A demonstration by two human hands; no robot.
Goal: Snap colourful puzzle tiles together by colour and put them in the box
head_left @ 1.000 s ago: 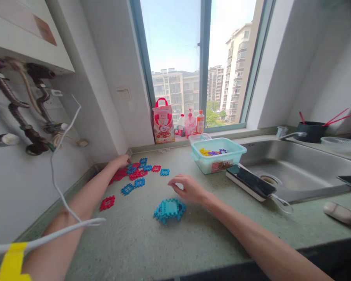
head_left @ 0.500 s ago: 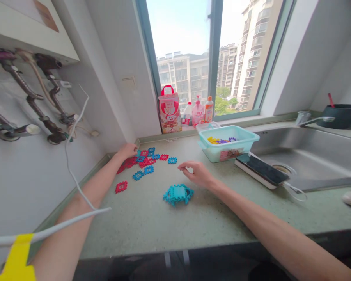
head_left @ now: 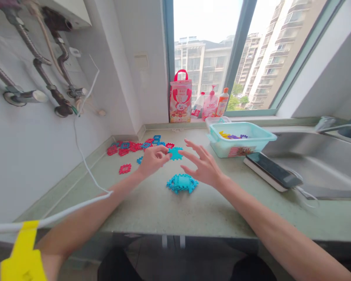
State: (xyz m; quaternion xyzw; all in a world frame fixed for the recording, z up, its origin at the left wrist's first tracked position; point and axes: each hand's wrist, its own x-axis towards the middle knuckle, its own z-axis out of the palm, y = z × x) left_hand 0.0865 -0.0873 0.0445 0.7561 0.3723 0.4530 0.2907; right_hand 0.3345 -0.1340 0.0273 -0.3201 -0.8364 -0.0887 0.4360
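My left hand pinches the left edge of a turquoise notched square piece above the counter. Just right of that piece is my right hand, its fingers spread and its fingertips near the piece's right edge; whether they touch is unclear. Below the hands lies a stack of turquoise notched pieces, fitted or heaped together. Red and blue notched pieces are spread in a pile behind my left hand. One red piece lies apart, left of that hand.
A turquoise tub with yellow and purple pieces stands at the back right, beside a phone on a white box and the sink. Bottles and a red-handled bag line the window. A white cable hangs at left.
My left hand has come from the pile toward the middle with a turquoise piece. My right hand has opened its fingers beside it. The view has shifted.
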